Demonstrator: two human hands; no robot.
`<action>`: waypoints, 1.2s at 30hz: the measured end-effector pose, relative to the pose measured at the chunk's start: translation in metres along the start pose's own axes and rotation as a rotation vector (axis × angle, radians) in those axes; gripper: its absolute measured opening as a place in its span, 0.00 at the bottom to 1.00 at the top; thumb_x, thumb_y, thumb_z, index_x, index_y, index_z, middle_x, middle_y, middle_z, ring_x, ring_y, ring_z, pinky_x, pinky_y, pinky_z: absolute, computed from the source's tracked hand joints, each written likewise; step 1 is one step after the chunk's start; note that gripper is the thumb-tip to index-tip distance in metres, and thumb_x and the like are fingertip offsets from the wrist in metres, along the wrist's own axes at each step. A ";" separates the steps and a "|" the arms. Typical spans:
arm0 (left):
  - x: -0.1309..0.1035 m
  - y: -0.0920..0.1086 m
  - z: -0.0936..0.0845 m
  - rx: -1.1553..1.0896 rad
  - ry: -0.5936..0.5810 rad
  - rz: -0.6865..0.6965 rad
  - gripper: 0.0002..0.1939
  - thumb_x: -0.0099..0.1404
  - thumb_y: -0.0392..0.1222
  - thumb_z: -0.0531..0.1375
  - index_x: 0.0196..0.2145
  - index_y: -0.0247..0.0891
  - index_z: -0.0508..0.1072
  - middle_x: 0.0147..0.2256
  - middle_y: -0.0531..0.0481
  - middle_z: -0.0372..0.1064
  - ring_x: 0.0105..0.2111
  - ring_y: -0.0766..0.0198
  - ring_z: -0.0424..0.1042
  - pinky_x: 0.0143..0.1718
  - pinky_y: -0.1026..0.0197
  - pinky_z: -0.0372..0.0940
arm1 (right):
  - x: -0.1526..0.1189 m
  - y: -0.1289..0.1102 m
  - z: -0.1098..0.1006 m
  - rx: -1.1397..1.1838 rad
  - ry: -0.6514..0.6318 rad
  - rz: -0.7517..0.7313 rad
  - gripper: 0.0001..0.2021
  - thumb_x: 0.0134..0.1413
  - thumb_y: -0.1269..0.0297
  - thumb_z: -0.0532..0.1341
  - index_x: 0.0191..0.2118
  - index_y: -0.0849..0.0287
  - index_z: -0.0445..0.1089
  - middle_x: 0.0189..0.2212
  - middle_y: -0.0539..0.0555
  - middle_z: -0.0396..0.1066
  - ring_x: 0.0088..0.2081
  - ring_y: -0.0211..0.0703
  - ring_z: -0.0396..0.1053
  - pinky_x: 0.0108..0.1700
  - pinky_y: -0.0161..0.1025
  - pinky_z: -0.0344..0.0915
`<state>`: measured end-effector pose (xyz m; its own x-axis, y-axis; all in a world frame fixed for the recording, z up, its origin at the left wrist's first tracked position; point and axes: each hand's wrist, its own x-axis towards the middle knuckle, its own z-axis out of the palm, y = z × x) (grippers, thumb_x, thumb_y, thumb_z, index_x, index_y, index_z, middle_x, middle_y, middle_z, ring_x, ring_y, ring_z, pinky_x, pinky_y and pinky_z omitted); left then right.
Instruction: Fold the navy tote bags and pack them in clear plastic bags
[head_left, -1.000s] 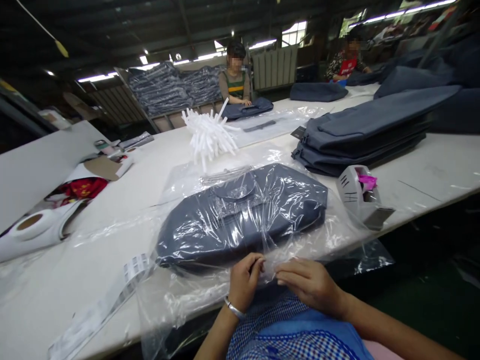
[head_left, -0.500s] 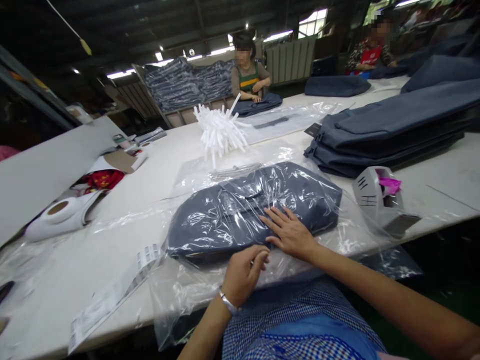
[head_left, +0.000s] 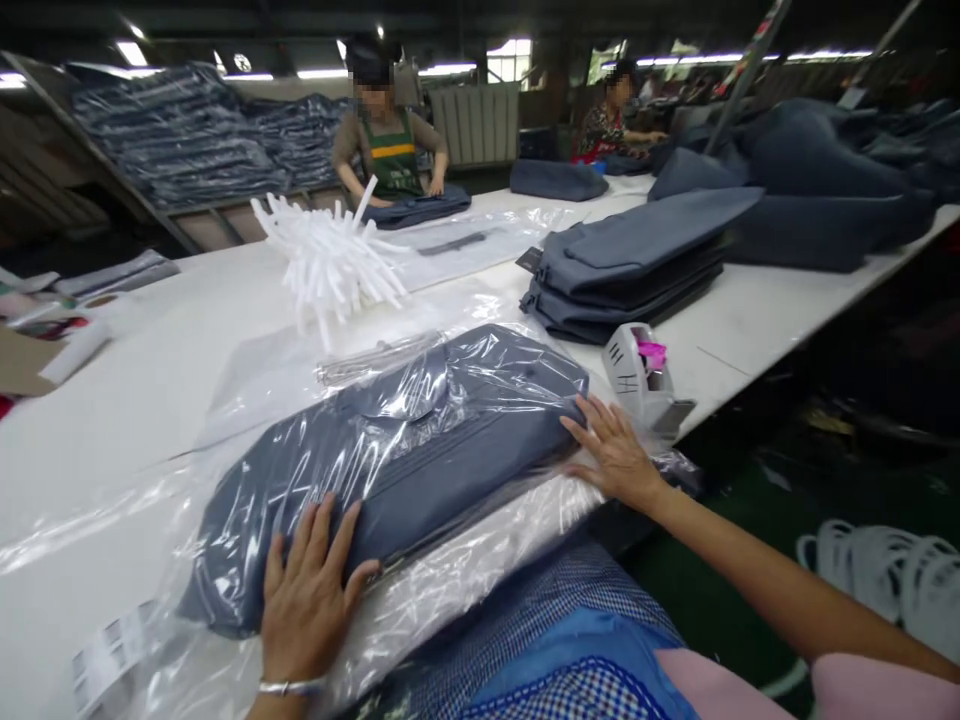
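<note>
A dark blue-grey bag [head_left: 450, 460] lies flat inside a clear plastic sleeve on the white table, near its front edge. My left hand [head_left: 311, 590] rests on the plastic over the bag's lower left part, fingers spread. Over at the bag's right end, my right hand [head_left: 615, 455] touches the plastic with its fingers apart. Neither hand grips anything. A strip of printed labels [head_left: 112, 660] is at the lower left, partly under the plastic.
Behind the bag stands a bundle of white strips [head_left: 330, 260]. Stacked dark bags [head_left: 630, 260] lie at the right, with a white tape dispenser [head_left: 634, 370] in front. Across the table [head_left: 187, 300], a person [head_left: 390, 150] handles a dark bag.
My left hand has opened and moved left onto the bag; my right hand has slid to its right end. The view has turned rightward, and the bag lies more slanted.
</note>
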<state>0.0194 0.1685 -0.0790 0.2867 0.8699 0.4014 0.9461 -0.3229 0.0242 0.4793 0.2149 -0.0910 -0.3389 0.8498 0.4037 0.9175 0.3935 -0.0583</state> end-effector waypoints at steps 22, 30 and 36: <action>-0.013 0.000 -0.005 0.182 -0.082 0.069 0.37 0.66 0.59 0.55 0.68 0.47 0.50 0.69 0.42 0.43 0.68 0.45 0.45 0.66 0.33 0.35 | 0.062 -0.044 -0.039 0.094 0.127 -0.280 0.28 0.61 0.52 0.60 0.64 0.53 0.59 0.66 0.56 0.54 0.67 0.57 0.49 0.67 0.62 0.40; -0.002 -0.010 0.004 0.253 -0.052 0.031 0.39 0.65 0.59 0.57 0.68 0.47 0.49 0.69 0.42 0.43 0.68 0.45 0.45 0.65 0.32 0.35 | 0.099 -0.036 0.045 0.036 0.055 -0.348 0.34 0.62 0.46 0.57 0.69 0.52 0.50 0.68 0.58 0.50 0.68 0.60 0.46 0.66 0.64 0.38; 0.002 -0.011 0.008 0.223 -0.079 0.014 0.34 0.66 0.56 0.56 0.66 0.47 0.53 0.69 0.43 0.42 0.68 0.45 0.43 0.65 0.32 0.35 | 0.077 -0.029 0.041 0.067 -0.051 -0.360 0.34 0.63 0.48 0.56 0.69 0.54 0.48 0.70 0.57 0.43 0.70 0.58 0.37 0.68 0.60 0.39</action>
<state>0.0102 0.1766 -0.0856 0.3029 0.8953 0.3267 0.9492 -0.2528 -0.1871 0.4180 0.2838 -0.0959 -0.6492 0.6683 0.3632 0.7223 0.6913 0.0191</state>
